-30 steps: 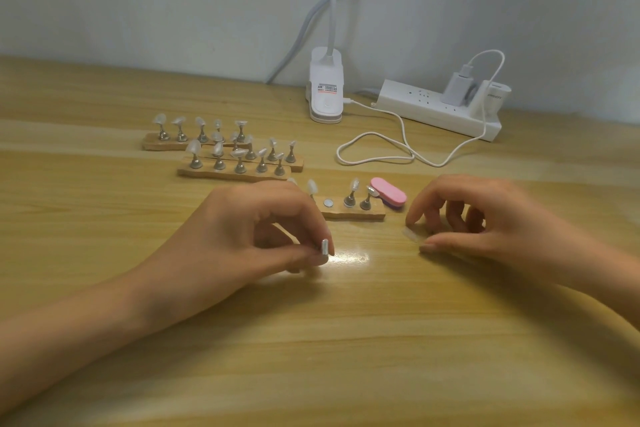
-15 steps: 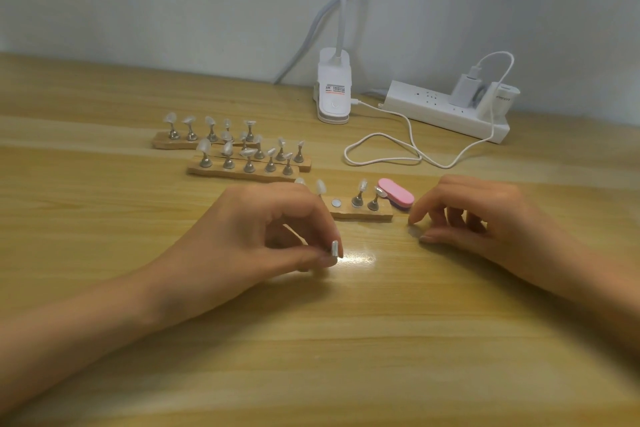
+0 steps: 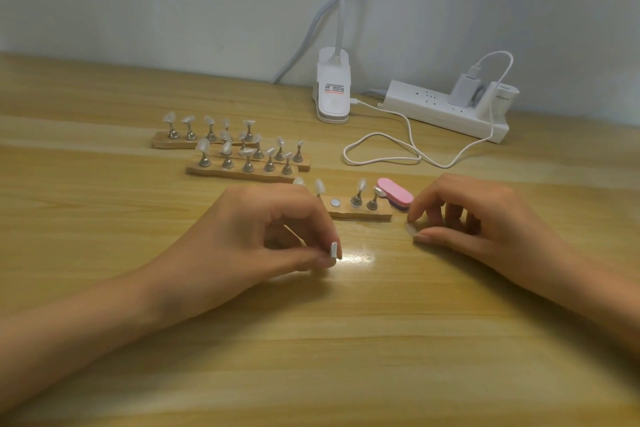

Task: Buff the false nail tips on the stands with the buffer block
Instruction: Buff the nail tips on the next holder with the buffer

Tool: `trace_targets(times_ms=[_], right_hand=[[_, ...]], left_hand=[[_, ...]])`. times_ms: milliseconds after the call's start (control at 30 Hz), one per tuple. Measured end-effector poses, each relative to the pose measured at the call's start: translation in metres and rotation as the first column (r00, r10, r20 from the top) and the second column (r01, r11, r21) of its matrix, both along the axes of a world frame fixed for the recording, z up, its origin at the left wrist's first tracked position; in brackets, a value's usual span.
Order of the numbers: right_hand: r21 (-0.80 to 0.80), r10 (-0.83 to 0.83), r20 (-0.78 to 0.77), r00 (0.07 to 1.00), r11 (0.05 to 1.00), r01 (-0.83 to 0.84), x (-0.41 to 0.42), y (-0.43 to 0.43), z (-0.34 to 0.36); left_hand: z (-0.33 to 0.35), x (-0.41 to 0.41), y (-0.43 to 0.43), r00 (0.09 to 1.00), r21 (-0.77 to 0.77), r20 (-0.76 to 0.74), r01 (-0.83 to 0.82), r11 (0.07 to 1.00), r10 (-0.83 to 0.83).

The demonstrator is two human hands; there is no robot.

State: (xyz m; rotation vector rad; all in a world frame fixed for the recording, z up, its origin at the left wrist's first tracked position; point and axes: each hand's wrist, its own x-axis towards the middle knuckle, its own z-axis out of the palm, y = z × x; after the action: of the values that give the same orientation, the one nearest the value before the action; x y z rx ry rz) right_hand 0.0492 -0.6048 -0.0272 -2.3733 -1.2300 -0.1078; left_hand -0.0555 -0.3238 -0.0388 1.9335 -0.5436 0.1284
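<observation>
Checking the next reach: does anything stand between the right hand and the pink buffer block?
Nothing visible does: the buffer block lies close beyond the right hand, behind the stand's right end. That hand pinches a clear nail tip.

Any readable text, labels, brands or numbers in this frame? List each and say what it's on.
"PISEN" (faint, best reading): on the side of the white charger block plugged into the power strip.
Sticker on the lamp base: red and dark print, too small to read.
No other text visible.
</observation>
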Motion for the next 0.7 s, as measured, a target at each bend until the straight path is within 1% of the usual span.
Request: trace_targets(times_ms=[167, 267, 400, 467, 533, 700], right_hand=[[-0.015, -0.021, 0.043, 0.999, 1.0, 0.022, -0.003, 0.003, 0.0], [0.084, 0.005, -0.012, 1.0, 0.996, -0.004, -0.011, 0.009, 0.005], [0.195, 0.137, -0.042, 0.99, 0.973, -0.126, -0.038, 0.036, 0.02], [0.244, 0.165, -0.054, 0.985, 0.958, -0.147, -0.048, 0.05, 0.026], [0.277, 0.159, -0.048, 0.986, 0.951, -0.14, -0.052, 0.06, 0.029], [0.275, 0.119, 0.028, 0.992, 0.953, -0.122, -0.053, 0.071, 0.025]], left_hand=[[0.003, -0.002, -0.001, 1.0, -0.003, -0.007, -0.008, 1.0, 0.008], [0.004, -0.003, -0.004, 1.0, -0.023, -0.02, -0.018, 1.0, 0.017], [0.006, -0.004, -0.005, 0.999, -0.009, -0.023, -0.037, 0.999, 0.037], [0.006, -0.004, -0.005, 0.999, -0.006, -0.031, -0.041, 0.999, 0.041], [0.007, -0.005, -0.005, 0.998, -0.019, -0.043, -0.054, 0.998, 0.053], [0.006, -0.005, -0.005, 0.994, -0.049, -0.075, -0.08, 0.996, 0.076]])
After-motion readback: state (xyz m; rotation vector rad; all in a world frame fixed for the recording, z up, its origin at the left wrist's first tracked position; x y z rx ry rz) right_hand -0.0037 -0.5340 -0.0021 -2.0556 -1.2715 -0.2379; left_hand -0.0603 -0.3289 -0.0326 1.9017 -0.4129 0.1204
